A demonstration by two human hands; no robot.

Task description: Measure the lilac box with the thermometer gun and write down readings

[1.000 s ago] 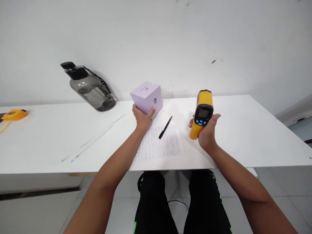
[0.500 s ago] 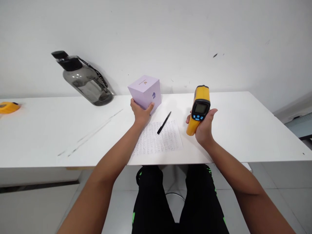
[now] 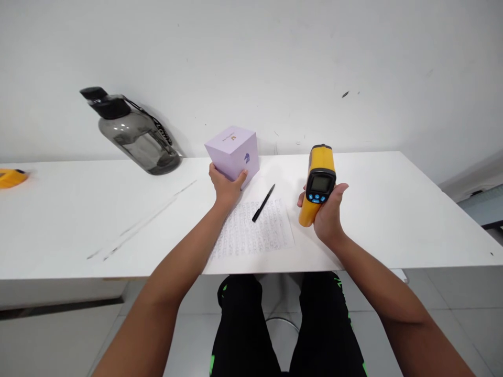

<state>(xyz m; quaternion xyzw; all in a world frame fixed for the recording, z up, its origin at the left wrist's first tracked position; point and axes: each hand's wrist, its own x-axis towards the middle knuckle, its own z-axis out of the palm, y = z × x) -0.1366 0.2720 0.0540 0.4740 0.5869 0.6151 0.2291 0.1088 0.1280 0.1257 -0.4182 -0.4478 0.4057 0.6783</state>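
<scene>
A lilac box with a small horse-head mark on its side stands on the table near the wall. My left hand grips its lower front, thumb on one face and fingers on another. In my right hand is a yellow and black infrared thermometer, held by its handle above the table. Its grey screen and blue buttons face me, and my thumb sticks out to the right. Between my hands a black pen lies on a sheet of handwritten paper, partly covered by my left forearm.
Against the wall on the left is a grey see-through water bottle with a black lid and strap. A yellow and black object lies at the far left. The white table has its front edge just above my knees.
The view has tilted slightly, so most things sit a little lower. Both hands keep their holds on the box and the thermometer.
</scene>
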